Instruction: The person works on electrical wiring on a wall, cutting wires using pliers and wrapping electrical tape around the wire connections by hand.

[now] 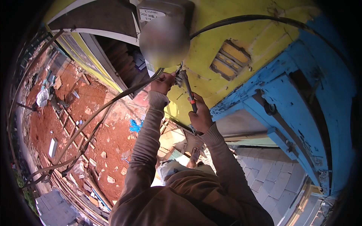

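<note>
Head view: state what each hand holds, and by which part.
The right hand holds a slim tool by its red-and-black handle. The left hand is beside the dark cable; what it pinches, if anything, cannot be told.

We see bright daylight on the yellow painted wall (pixel 267 43) at upper right and the rubble-strewn red earth ground (pixel 94 90) at left, while the brown long-sleeved sweatshirt (pixel 184 199) at bottom centre looks darker. Fisheye distortion curves lines toward blackened corners, and we find a round grey blurred patch (pixel 164 42) hiding detail at upper centre.
</note>
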`<state>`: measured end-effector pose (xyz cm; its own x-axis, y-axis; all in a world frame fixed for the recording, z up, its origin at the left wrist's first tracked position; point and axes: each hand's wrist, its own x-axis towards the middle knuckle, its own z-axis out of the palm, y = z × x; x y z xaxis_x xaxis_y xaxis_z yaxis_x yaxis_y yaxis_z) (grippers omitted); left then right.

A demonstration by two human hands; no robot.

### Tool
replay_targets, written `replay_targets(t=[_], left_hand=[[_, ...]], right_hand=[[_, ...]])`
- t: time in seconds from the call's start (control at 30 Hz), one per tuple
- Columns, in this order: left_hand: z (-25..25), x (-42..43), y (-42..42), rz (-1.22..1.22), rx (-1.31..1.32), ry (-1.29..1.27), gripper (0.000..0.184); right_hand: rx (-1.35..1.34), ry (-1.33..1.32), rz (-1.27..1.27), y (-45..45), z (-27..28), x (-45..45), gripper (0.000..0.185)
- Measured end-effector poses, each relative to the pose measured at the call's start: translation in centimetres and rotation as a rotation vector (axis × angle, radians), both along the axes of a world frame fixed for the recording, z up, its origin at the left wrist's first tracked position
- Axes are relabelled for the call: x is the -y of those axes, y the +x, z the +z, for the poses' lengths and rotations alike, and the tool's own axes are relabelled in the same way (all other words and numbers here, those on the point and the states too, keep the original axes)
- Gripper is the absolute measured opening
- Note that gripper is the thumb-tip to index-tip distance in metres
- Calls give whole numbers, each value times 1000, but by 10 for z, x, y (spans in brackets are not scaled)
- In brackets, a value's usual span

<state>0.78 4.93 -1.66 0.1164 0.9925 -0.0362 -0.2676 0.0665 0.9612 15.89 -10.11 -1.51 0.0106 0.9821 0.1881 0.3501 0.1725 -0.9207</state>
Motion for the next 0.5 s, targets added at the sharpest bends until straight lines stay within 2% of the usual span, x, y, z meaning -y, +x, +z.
replay_targets(t=[0.07,0.1,0.13,0.2,0.3,0.5], left_hand=[[1,2,1,-1,22,3,25],[2,2,1,4,44,7,25],[2,3,0,5,44,6,25],[4,5,0,1,42,32,25],[6,7,2,19,29,18,25],[3,5,3,44,14,20,25]], right_hand=[[556,125,-268,-14,14,5,60],[625,2,-290,-21,32,9,62],[625,1,-289,-29,41,11,62],[957,-32,-455,-39,51,13,57],[1114,98,-566,-40,37,9,52],[1164,125,-591,-36,33,7,45]])
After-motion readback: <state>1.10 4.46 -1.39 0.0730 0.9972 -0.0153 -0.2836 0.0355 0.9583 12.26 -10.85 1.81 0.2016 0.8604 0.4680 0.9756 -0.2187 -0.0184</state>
